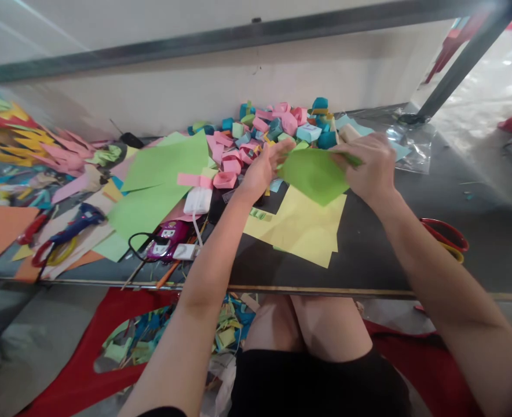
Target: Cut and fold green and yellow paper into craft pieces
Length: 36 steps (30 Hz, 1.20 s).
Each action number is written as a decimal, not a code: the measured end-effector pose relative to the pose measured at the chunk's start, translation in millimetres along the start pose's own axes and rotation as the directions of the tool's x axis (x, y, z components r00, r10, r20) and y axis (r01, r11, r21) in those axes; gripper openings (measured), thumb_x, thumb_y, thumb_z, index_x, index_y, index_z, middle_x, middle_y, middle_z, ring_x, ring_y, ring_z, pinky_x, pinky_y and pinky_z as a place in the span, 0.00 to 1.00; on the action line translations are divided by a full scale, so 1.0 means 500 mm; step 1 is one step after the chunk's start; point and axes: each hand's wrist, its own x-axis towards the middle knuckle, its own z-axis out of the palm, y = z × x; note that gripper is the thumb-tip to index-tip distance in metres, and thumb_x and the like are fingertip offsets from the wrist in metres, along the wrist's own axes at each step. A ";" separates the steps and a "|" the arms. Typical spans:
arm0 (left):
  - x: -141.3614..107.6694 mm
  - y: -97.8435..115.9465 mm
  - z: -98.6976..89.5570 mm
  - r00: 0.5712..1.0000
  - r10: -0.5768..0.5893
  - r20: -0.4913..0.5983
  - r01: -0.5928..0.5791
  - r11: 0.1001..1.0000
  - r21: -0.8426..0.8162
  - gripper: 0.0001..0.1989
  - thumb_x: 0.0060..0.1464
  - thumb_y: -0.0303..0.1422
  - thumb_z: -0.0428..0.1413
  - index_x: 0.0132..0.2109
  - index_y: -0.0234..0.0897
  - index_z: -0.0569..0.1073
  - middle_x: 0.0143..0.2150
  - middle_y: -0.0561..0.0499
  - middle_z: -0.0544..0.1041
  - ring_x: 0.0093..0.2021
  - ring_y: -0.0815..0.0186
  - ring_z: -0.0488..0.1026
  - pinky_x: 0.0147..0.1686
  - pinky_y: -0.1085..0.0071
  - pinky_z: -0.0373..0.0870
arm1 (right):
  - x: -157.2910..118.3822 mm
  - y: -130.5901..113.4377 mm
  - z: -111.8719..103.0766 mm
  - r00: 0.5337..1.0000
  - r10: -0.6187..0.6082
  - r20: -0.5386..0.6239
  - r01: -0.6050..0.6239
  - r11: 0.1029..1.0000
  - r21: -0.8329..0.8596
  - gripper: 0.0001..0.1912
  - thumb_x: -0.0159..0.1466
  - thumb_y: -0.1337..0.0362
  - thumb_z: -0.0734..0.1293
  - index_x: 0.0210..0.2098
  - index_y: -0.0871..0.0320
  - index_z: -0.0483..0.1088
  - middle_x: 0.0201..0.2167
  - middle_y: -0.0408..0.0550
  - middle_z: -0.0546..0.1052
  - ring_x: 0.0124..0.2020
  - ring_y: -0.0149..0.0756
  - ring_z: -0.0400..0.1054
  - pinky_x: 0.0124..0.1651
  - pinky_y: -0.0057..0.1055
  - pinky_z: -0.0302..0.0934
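Hands' grip closed on green paper, fingertips hidden behind sheet.

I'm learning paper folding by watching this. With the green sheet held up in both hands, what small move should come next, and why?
Probably press the raised edge down into a crease. Both the left hand and right hand pinch the green sheet at its upper edge, above the yellow sheets; it looks partly folded, and folded paper pieces are piled behind.

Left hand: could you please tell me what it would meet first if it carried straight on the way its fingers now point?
The left hand grips the green sheet and points up and away across the table. Going on, it would probably first meet the pile of folded paper boxes, though depth is hard to judge.
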 end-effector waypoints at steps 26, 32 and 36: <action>-0.117 -0.031 0.103 0.774 0.623 0.113 -0.523 0.528 0.669 0.09 0.69 0.27 0.53 0.44 0.38 0.79 0.42 0.51 0.86 0.44 0.66 0.82 0.43 0.66 0.72 | -0.134 0.052 0.113 0.864 -0.499 -0.067 0.489 0.864 -0.123 0.14 0.57 0.75 0.66 0.37 0.52 0.60 0.30 0.40 0.78 0.32 0.37 0.72 0.38 0.36 0.60; -0.123 -0.010 0.108 0.752 0.654 0.089 -0.520 0.504 0.689 0.09 0.69 0.26 0.53 0.45 0.38 0.78 0.42 0.52 0.86 0.43 0.68 0.83 0.40 0.68 0.73 | -0.134 0.065 0.121 0.883 -0.470 0.002 0.467 0.876 -0.121 0.15 0.54 0.74 0.65 0.34 0.52 0.56 0.27 0.39 0.75 0.29 0.36 0.69 0.37 0.35 0.59; -0.124 -0.010 0.113 0.768 0.638 0.053 -0.512 0.563 0.649 0.06 0.68 0.28 0.55 0.44 0.39 0.78 0.42 0.54 0.86 0.44 0.68 0.83 0.43 0.69 0.73 | -0.139 0.069 0.125 0.901 -0.434 0.002 0.432 0.896 -0.102 0.15 0.52 0.74 0.64 0.33 0.51 0.55 0.28 0.40 0.75 0.28 0.35 0.67 0.36 0.35 0.59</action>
